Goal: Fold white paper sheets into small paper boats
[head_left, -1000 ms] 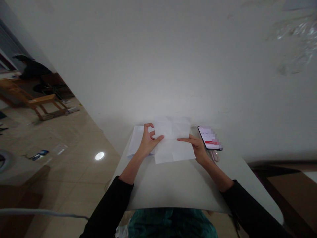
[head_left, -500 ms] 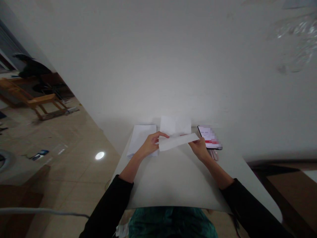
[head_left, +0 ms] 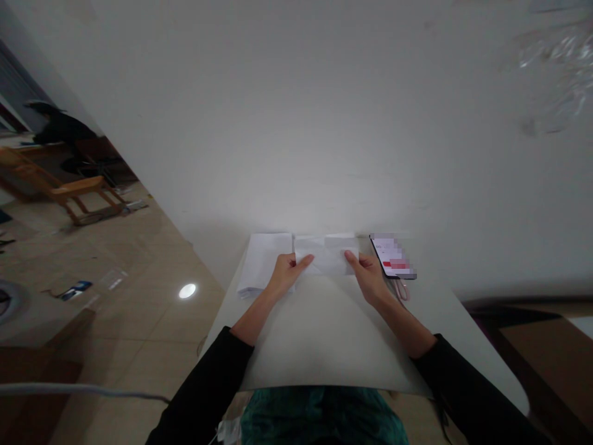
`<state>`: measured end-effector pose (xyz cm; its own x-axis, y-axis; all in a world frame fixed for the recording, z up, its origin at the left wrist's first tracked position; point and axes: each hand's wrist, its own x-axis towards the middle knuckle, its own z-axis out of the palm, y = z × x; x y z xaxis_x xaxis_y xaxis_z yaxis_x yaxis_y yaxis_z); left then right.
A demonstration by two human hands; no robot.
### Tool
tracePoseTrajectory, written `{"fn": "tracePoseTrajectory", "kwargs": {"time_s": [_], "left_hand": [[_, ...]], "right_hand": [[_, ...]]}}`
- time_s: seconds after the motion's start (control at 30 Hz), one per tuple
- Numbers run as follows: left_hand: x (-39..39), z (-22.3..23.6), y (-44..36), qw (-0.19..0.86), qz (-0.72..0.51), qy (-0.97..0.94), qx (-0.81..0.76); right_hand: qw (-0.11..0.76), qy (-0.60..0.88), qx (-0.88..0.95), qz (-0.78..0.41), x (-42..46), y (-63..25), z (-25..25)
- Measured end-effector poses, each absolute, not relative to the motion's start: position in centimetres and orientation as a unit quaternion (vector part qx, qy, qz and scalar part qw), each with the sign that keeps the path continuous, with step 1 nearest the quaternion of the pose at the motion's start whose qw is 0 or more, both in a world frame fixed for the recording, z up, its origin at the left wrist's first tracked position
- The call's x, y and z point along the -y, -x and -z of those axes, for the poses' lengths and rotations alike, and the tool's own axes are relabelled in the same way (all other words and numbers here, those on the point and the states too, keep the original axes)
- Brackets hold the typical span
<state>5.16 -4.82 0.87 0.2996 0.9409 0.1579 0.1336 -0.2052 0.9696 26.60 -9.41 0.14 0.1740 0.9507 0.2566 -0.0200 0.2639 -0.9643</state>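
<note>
A white sheet of paper [head_left: 328,259] with a crease near its middle is held up between both hands, above the back of the white table. My left hand [head_left: 285,273] pinches its left edge, thumb on the near face and fingers behind. At the right edge, my right hand [head_left: 369,277] grips it the same way. Beside my left hand lies a stack of white paper [head_left: 266,262]. Just right of my right hand is a phone [head_left: 393,258] with its screen lit. The fingers behind the sheet are partly hidden.
The white table [head_left: 324,346] stands against a pale wall [head_left: 296,123]. A pinkish cord loop [head_left: 402,290] lies below the phone. At the far left are a wooden chair [head_left: 78,185] and a seated person [head_left: 65,127]. A cardboard box [head_left: 551,352] is at the right.
The sheet's near part, tilted and folded forward before, is now level and flatter. Both thumbs have come onto its near face, and its upper edge sits lower.
</note>
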Motion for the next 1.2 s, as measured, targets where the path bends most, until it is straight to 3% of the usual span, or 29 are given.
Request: {"fn": "tracePoseTrajectory", "kwargs": {"time_s": [0.17, 0.3, 0.57, 0.83, 1.2], "left_hand": [[5.2, -1.8, -5.4, 0.463, -0.432, -0.673, -0.381], [5.6, -3.5, -5.2, 0.44, -0.466, -0.695, -0.326], [7.1, -4.5, -5.6, 0.474, -0.397, -0.703, -0.351], [7.3, -4.0, -6.2, 0.515, -0.387, -0.675, -0.359], [7.7, -4.9, -6.1, 0.409, -0.378, -0.751, -0.356]], "right_hand": [[0.634, 0.498, 0.487, -0.336, 9.5, -26.8, -0.6], [0.578, 0.484, 0.576, -0.316, 10.1, -26.8, -1.5], [0.523, 0.443, 0.644, -0.34, 11.3, -26.2, -3.3], [0.6, 0.466, 0.557, -0.335, 11.5, -25.7, -3.5], [0.55, 0.465, 0.585, -0.372, 11.0, -26.7, -4.2]]}}
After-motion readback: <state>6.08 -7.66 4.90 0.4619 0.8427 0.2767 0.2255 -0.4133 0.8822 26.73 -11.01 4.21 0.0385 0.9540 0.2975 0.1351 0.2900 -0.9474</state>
